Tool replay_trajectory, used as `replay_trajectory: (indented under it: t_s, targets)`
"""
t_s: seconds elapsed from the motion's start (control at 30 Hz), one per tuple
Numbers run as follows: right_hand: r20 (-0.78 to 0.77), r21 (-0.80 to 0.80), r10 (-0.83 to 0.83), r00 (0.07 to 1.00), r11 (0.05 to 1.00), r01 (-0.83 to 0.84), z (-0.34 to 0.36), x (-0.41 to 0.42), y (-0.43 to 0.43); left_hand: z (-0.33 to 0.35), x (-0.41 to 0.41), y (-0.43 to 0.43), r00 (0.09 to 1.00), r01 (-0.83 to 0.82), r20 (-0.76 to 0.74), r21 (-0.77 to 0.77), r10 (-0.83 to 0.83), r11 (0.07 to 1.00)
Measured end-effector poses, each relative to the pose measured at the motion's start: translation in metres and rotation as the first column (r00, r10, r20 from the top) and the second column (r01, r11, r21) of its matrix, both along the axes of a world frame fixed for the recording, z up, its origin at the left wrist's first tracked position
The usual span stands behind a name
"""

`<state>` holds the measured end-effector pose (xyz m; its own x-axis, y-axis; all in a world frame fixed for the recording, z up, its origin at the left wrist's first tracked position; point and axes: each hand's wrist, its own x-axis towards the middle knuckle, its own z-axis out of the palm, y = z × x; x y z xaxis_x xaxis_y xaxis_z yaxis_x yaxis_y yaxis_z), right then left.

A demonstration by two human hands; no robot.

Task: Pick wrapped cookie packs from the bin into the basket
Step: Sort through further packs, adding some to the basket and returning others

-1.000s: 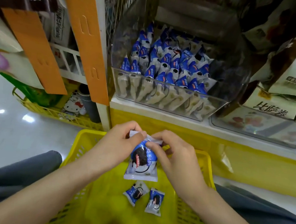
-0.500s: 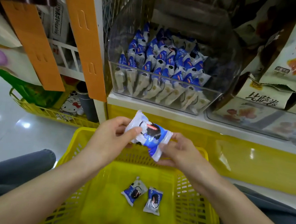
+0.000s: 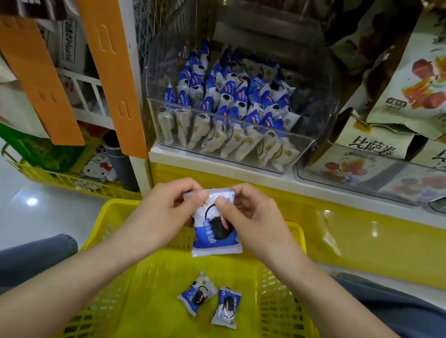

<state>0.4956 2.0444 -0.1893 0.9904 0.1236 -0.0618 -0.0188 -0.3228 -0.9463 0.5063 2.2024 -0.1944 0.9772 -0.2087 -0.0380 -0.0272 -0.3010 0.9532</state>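
A blue and white wrapped cookie pack (image 3: pixel 214 229) hangs upright over the far rim of the yellow basket (image 3: pixel 280 297). My left hand (image 3: pixel 170 210) pinches its top left corner and my right hand (image 3: pixel 255 218) pinches its top right part. Two more packs lie on the basket floor, one tilted (image 3: pixel 197 294) and one beside it (image 3: pixel 227 307). The clear plastic bin (image 3: pixel 234 153) on the shelf ahead holds several rows of the same packs (image 3: pixel 228 101).
A second clear bin (image 3: pixel 378 181) with large snack bags (image 3: pixel 429 79) stands to the right of the cookie bin. Orange shelf posts (image 3: pixel 110 57) rise on the left, and another yellow basket (image 3: pixel 65 178) sits on the floor behind them. My knees flank the basket.
The pack has turned from lying slantwise between my hands to hanging upright, and both hands have come closer together at its top edge.
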Motion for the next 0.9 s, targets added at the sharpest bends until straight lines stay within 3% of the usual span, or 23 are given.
replay_trajectory:
  t_s: [0.13, 0.33, 0.47, 0.57, 0.67, 0.73, 0.9]
  targets:
    - [0.058, 0.013, 0.002, 0.998, 1.000, -0.003, 0.001, 0.000, 0.004, 0.006, 0.002, 0.000, 1.000, 0.004, 0.014, -0.008, -0.004, 1.000]
    - [0.425, -0.358, 0.033, 0.904, 0.924, 0.135, 0.006, -0.004, 0.004, 0.012, 0.001, -0.002, 0.999, -0.033, 0.023, -0.014, 0.033, 0.999]
    - [0.476, -0.262, -0.059, 0.877, 0.943, 0.206, 0.011, -0.002, 0.001, 0.010, 0.002, -0.004, 0.985, -0.174, -0.005, -0.028, 0.174, 0.984]
    - [0.470, -0.116, -0.143, 0.871, 0.968, 0.222, 0.016, -0.001, -0.001, 0.011, 0.004, -0.001, 0.985, -0.166, -0.049, 0.029, 0.167, 0.986]
    - [0.522, -0.146, -0.045, 0.852, 0.979, 0.142, 0.018, -0.002, -0.002, 0.016, 0.007, -0.003, 0.939, -0.179, -0.323, -0.165, 0.119, 0.970]
    - [0.550, -0.236, 0.063, 0.833, 0.968, 0.082, 0.016, -0.004, -0.003, 0.019, 0.008, -0.002, 0.904, -0.188, -0.427, -0.316, 0.038, 0.930]
    - [0.599, -0.384, 0.221, 0.769, 0.923, 0.034, 0.012, -0.006, -0.004, 0.019, 0.004, 0.002, 0.934, -0.126, -0.350, -0.504, -0.069, 0.855]
